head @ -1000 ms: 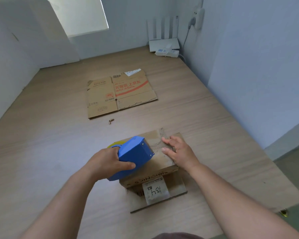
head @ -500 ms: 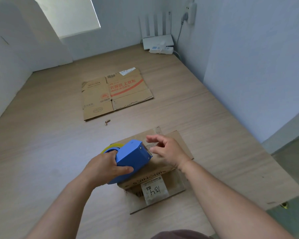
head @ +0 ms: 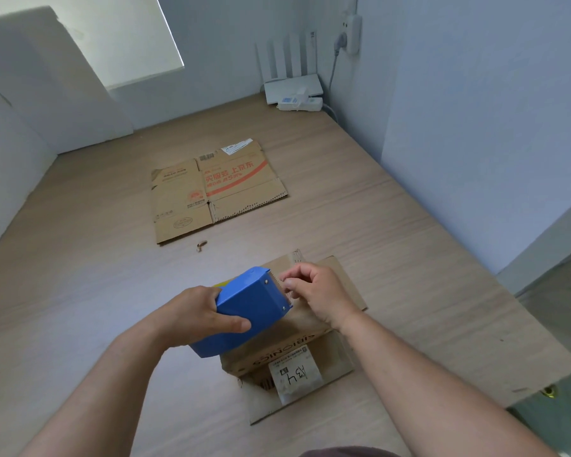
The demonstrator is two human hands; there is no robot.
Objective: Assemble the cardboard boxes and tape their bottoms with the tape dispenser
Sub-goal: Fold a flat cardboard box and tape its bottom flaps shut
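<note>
A small cardboard box [head: 310,338] stands assembled on the wooden floor just in front of me, a white label on its near flap. My left hand [head: 195,316] grips a blue tape dispenser [head: 249,308] and holds it above the box's left part. My right hand [head: 317,293] has its fingertips pinched at the dispenser's toothed blade end; the tape itself is too thin to make out. A second cardboard box [head: 211,189] lies folded flat farther away on the floor, with red print on it.
A small brown scrap [head: 201,245] lies between the two boxes. A white router [head: 292,89] and power strip [head: 299,103] sit in the far corner under a wall socket. Walls close in on the left and right; a floor edge drops off at right.
My right hand lifted off the box top and moved to the dispenser's blade, fingers now pinching there. The dispenser rose slightly with my left hand.
</note>
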